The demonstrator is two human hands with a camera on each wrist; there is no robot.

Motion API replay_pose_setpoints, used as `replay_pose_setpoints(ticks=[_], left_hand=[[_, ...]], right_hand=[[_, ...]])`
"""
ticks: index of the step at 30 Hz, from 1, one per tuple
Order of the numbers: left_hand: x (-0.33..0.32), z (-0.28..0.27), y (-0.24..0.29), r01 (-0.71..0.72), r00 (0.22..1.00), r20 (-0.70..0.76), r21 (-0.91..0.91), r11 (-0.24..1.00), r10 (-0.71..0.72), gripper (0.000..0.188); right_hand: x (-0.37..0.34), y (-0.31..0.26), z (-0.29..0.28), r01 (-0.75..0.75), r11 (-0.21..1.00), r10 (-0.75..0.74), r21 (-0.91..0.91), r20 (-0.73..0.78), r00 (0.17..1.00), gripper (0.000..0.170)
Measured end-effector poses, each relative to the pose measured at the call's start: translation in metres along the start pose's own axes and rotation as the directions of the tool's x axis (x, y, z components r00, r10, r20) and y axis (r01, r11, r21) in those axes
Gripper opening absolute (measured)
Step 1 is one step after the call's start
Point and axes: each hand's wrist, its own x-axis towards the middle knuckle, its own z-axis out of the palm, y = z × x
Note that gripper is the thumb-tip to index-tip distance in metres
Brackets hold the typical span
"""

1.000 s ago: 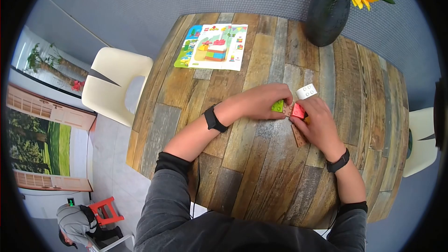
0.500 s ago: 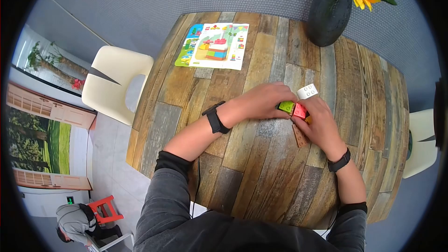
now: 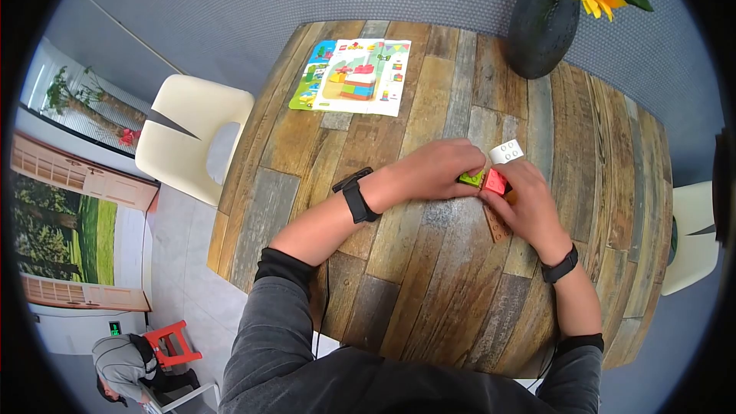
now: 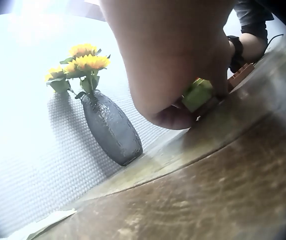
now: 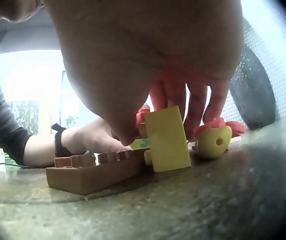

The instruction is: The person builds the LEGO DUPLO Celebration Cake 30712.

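My left hand [image 3: 448,170] grips a lime-green brick [image 3: 471,178], mostly covered by its fingers in the head view; the left wrist view shows the same green block [image 4: 198,95] low over the tabletop. Right beside it, my right hand [image 3: 535,203] pinches a red brick [image 3: 494,182] between thumb and fingers. A long brown brick [image 3: 497,228] lies on the table just below both hands, its studs up. In the right wrist view, a yellow brick [image 5: 168,140] stands on its side under the right palm, near a rounded yellow piece [image 5: 214,141] topped with red.
Beyond the right fingers sits a white brick [image 3: 506,152]. A picture booklet [image 3: 356,77] lies at the far left of the wooden table [image 3: 360,261]. The dark vase [image 3: 542,31] with sunflowers stands at the back right. White chairs [image 3: 172,111] flank the table.
My left hand has shifted right, bringing the green brick up close to the red one. The brown studs earlier visible between them are now covered. The right hand stays nearly in place.
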Motion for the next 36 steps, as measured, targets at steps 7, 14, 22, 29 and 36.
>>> replay_pose_setpoints(ticks=[7,14,22,29,36], left_hand=[[0.0,-0.005,0.003,0.033,0.999,0.021,-0.061,0.998,-0.032,0.027],[0.0,0.001,0.001,-0.023,1.0,0.01,-0.006,1.0,0.023,0.033],[0.003,0.001,0.002,-0.026,0.998,-0.056,-0.12,0.992,0.02,0.034],[0.002,0.003,0.001,0.022,1.0,0.019,-0.042,0.999,-0.021,0.033],[0.002,0.001,0.001,-0.009,0.999,0.03,-0.034,0.999,0.01,0.033]], right_hand=[[-0.003,0.001,0.005,-0.029,0.997,0.029,0.069,-0.008,1.0,0.039],[-0.002,0.002,-0.001,-0.108,0.993,0.107,0.053,0.026,0.994,0.043],[-0.002,0.003,-0.002,-0.093,0.995,0.092,0.037,0.026,0.995,0.043],[-0.002,0.003,-0.001,-0.074,0.997,0.073,0.032,0.013,0.997,0.042],[-0.003,0.003,0.001,-0.007,1.0,0.007,-0.011,-0.01,1.0,0.038]])
